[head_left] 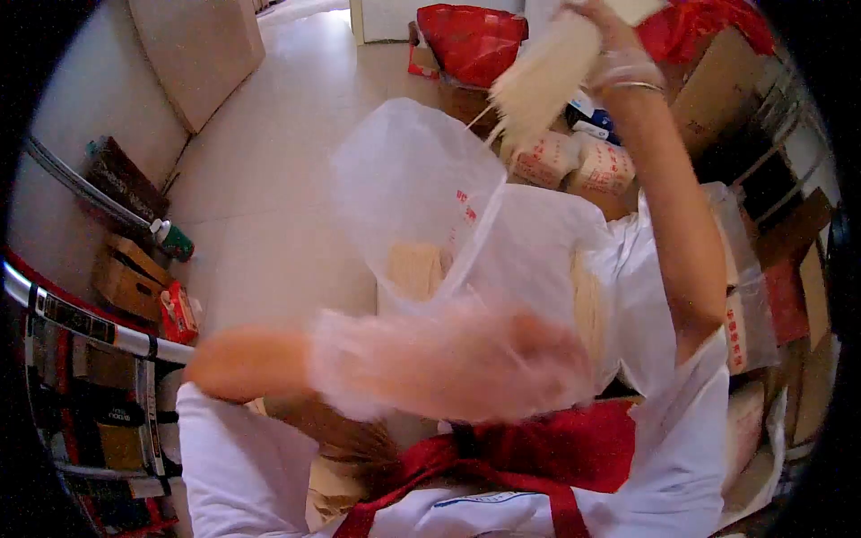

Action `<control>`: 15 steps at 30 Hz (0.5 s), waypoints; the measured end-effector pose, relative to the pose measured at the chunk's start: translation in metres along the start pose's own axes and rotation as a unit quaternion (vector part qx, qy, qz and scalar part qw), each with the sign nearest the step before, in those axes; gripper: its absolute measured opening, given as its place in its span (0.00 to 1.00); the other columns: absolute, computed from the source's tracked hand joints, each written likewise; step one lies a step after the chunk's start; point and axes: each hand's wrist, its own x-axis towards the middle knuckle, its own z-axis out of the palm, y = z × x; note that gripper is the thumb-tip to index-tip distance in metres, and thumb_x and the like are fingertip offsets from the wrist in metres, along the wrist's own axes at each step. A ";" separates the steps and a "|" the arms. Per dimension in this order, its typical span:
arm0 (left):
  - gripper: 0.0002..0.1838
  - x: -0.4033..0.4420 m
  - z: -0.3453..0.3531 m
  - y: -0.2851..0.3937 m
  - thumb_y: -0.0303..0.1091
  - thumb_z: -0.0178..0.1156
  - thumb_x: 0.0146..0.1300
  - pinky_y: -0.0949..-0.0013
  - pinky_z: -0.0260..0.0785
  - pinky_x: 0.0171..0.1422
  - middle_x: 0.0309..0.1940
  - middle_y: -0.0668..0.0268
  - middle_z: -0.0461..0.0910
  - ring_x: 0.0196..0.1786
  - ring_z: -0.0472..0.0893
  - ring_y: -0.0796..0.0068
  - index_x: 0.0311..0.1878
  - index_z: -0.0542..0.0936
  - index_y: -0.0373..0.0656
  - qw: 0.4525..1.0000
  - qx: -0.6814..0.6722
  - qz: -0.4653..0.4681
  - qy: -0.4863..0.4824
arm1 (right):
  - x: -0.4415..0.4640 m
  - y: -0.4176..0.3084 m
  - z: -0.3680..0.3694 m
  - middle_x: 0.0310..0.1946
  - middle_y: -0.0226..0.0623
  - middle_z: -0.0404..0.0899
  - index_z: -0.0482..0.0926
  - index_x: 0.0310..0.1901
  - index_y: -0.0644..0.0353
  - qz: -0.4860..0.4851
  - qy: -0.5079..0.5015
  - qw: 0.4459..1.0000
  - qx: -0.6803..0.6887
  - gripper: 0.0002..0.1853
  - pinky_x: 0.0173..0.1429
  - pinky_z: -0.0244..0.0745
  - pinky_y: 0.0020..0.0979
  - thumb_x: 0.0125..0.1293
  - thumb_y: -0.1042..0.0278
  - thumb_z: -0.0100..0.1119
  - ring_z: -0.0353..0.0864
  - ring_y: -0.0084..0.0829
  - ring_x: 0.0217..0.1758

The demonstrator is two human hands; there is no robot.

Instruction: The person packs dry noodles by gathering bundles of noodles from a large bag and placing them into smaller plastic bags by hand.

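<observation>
High at the upper right, my right hand, in a thin clear plastic glove, is closed round a bundle of dry noodles. The bundle tilts downward, and a few strands stick out of its lower end. My left hand, also gloved, is smeared by motion in front of my body, so its fingers cannot be made out. Just beyond it, a translucent plastic bag with red print gapes wide. Pale noodles show through the lower part of the bag. More noodles lie to its right, near white plastic sheeting.
Packages with red print sit beyond the bag, beside a red plastic sack. At left are a metal rail, a cardboard box and a green cup. Cardboard and shelving stand at right.
</observation>
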 end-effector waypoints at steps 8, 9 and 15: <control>0.21 -0.055 -0.210 -0.018 0.45 0.60 0.53 0.71 0.69 0.43 0.34 0.62 0.78 0.36 0.76 0.73 0.43 0.77 0.37 0.857 0.161 -0.109 0.478 | -0.016 0.159 0.067 0.28 0.34 0.77 0.77 0.31 0.61 -0.129 -0.034 0.787 -0.602 0.13 0.35 0.72 0.28 0.53 0.58 0.56 0.76 0.28 0.30; 0.20 -0.039 -0.226 -0.043 0.43 0.60 0.51 0.70 0.70 0.40 0.31 0.61 0.79 0.33 0.78 0.71 0.42 0.77 0.37 0.869 0.177 -0.135 0.441 | -0.025 0.163 0.074 0.28 0.34 0.77 0.77 0.31 0.61 -0.129 -0.031 0.780 -0.612 0.13 0.35 0.72 0.28 0.53 0.58 0.56 0.76 0.28 0.30; 0.17 0.011 -0.260 -0.106 0.42 0.58 0.47 0.61 0.71 0.44 0.32 0.52 0.79 0.37 0.80 0.58 0.34 0.80 0.36 0.793 0.501 -0.163 0.305 | -0.060 0.188 0.067 0.26 0.32 0.75 0.75 0.32 0.61 0.101 0.034 0.846 -0.522 0.14 0.32 0.71 0.27 0.48 0.61 0.60 0.74 0.24 0.28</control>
